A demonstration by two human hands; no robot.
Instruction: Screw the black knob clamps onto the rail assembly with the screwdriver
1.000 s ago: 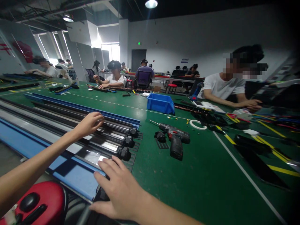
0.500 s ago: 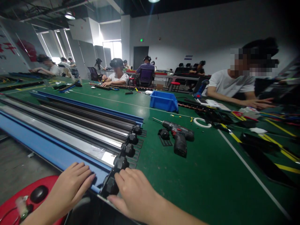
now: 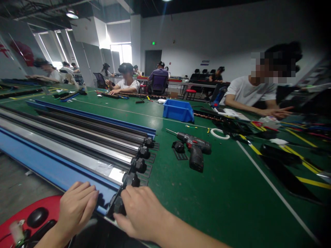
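Long rails (image 3: 77, 141), black, silver and blue, lie side by side across the green table (image 3: 207, 199), each ending in a black end cap (image 3: 139, 164). My right hand (image 3: 139, 212) is closed over the nearest black end cap (image 3: 117, 204) at the table's front edge. My left hand (image 3: 76, 206) rests with fingers curled on the edge of the nearest blue rail (image 3: 51, 165), just left of that cap.
A cordless drill (image 3: 195, 151) lies right of the rail ends, with a blue bin (image 3: 178, 111) and a white ring (image 3: 219, 133) behind it. A red stool (image 3: 28, 215) is under my left arm. Other people sit at the far side and to the right.
My left hand came back from the far rails to the near blue rail's edge. My right hand slid from flat on the rail onto the nearest end cap.
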